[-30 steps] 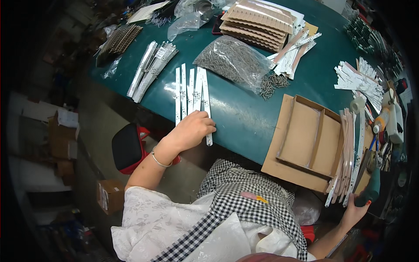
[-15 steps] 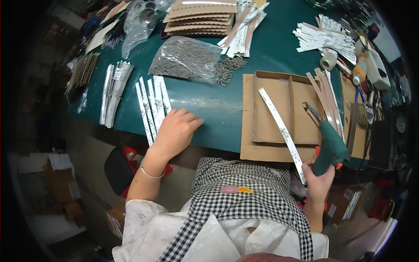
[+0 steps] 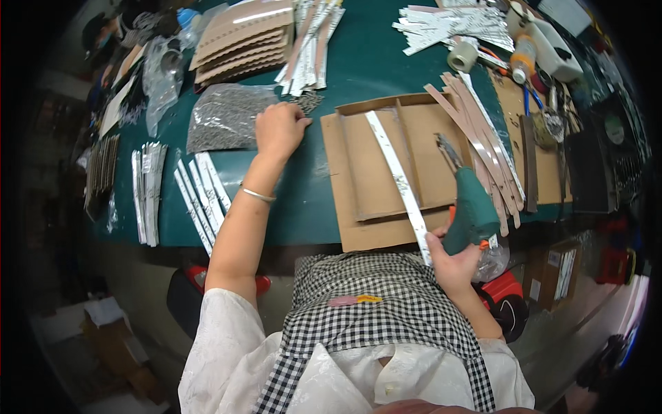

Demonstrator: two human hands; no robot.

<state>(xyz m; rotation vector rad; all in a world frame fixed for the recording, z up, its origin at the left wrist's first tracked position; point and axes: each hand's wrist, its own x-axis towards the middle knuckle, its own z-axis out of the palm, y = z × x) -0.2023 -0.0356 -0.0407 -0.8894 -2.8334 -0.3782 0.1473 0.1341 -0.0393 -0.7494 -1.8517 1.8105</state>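
Head view: the two hands are well apart. The right hand (image 3: 455, 268) is closed around a green plastic tool with a grey metal tip (image 3: 477, 210), and it also pinches one end of a long, thin white strip with dark marks (image 3: 395, 168). That strip slants over an open brown cardboard tray with low walls (image 3: 372, 185). The left hand (image 3: 279, 129) is bent beside a clear plastic bag of small grey bits (image 3: 224, 123), near a little loose grey pile (image 3: 309, 103). I cannot tell if its fingers hold any. More flat white strips (image 3: 201, 196) lie on the dark green table (image 3: 296, 207).
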